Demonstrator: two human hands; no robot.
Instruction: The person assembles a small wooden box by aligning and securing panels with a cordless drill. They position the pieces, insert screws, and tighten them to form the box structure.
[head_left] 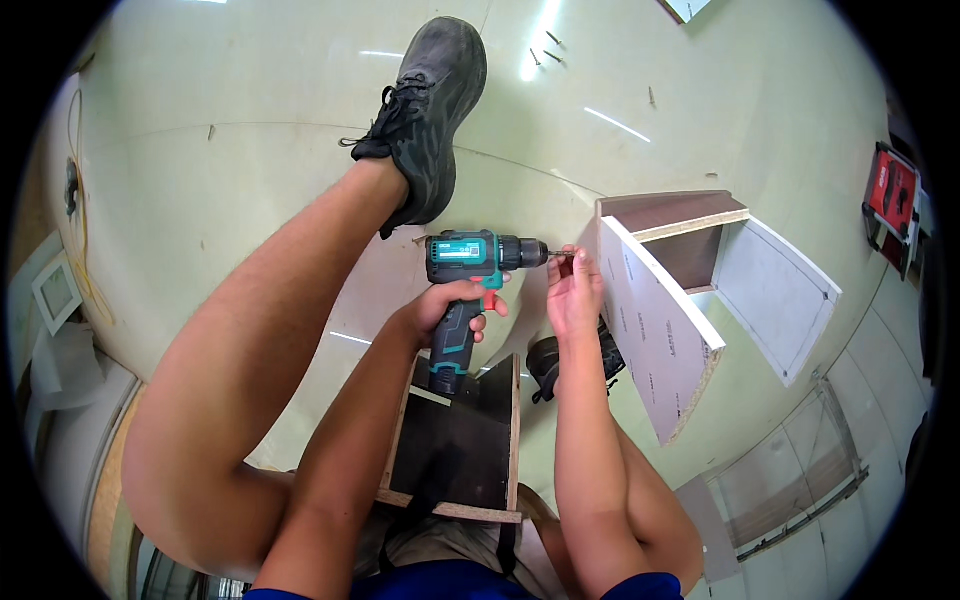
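Both arms reach out over a dark wooden box (pixel 460 450). Left hand (pixel 450 300) has a tight grip on the teal cordless drill (pixel 470 275). Right hand (pixel 572 295) pinches a small screw (pixel 562 254) at the drill's tip, just beside the white board cabinet (pixel 660 320).

One cordless drill (pixel 470 275), two black shoes (pixel 430 120), two white-faced boards (pixel 655 330), one red toolbox (pixel 893 200).
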